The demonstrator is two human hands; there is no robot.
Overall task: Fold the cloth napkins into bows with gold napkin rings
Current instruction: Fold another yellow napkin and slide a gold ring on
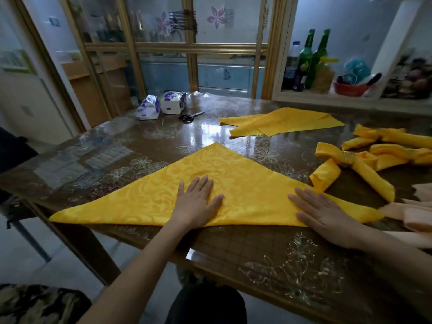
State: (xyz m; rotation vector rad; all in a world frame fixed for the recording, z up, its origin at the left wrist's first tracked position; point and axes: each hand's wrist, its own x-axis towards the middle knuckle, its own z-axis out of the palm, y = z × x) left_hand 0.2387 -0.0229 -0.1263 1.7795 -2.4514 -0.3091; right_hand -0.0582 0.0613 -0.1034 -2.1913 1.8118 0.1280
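Flat: left hand (196, 203), right hand (327, 215), napkin (233, 167).

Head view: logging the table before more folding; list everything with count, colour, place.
triangle napkin: 1, yellow, near table edge
flat napkins: stack, yellow, far right
bows: at least 2, yellow, right side
napkin ring: 1, gold, on nearest bow
peach cloths: several, right edge
scissors: 1, black, far side
tissue packs: 2, white-purple, far left
bottles: 2, green, shelf behind
left hand: flat on triangle napkin
right hand: flat on its right corner
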